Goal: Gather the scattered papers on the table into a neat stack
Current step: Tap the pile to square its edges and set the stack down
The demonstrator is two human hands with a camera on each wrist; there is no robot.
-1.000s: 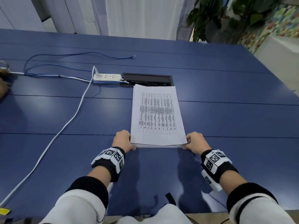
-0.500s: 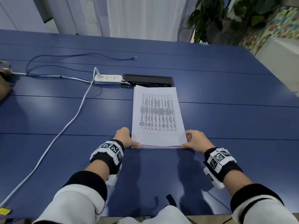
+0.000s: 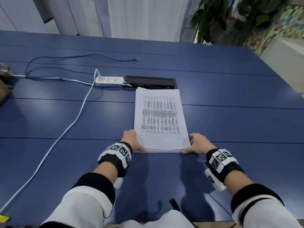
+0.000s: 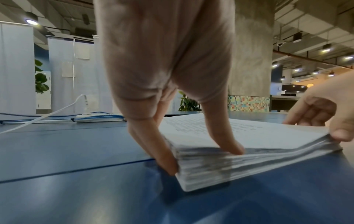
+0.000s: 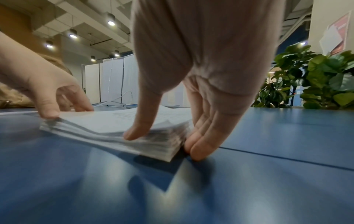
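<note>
One stack of papers (image 3: 160, 119) lay on the blue table (image 3: 230, 99), its near corners framed by two hands. The left hand (image 3: 131, 139) pinched the left corner, thumb on top; the right hand (image 3: 198, 143) pinched the right corner likewise. One power strip (image 3: 109, 80) sat beyond.

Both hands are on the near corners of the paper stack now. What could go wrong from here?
1. The near edge of the paper stack looks wavy and fanned; squeezing may buckle sheets rather than square them.
2. The left hand and right hand hold only near corners, so the far end, beside the cable hatch, may skew.
</note>
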